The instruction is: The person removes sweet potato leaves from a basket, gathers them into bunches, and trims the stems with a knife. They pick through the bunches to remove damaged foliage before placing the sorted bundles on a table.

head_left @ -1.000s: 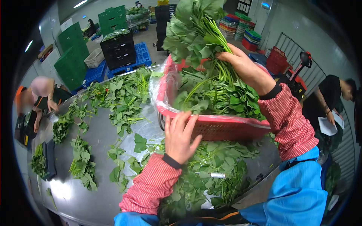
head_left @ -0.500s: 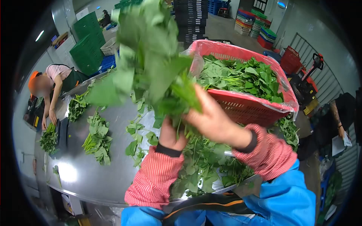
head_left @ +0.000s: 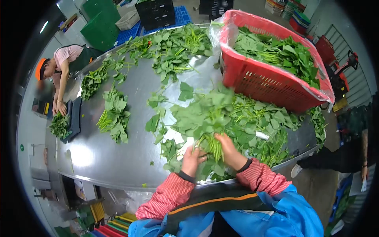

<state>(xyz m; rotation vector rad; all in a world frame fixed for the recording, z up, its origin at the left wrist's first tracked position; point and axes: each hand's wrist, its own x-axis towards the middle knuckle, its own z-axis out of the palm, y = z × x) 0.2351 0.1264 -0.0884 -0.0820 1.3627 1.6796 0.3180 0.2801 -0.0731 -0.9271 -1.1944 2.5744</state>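
Greens (head_left: 205, 118) that we held high over the red basket (head_left: 272, 85) a second ago now lie on the desk (head_left: 114, 158) in front of it, our left hand (head_left: 192, 160) and right hand (head_left: 229, 152) pinching the stems (head_left: 214, 145) together, so bundling seems underway.

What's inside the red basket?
The red basket holds loose leafy greens over a clear plastic liner. Whatever lies beneath the greens is covered.
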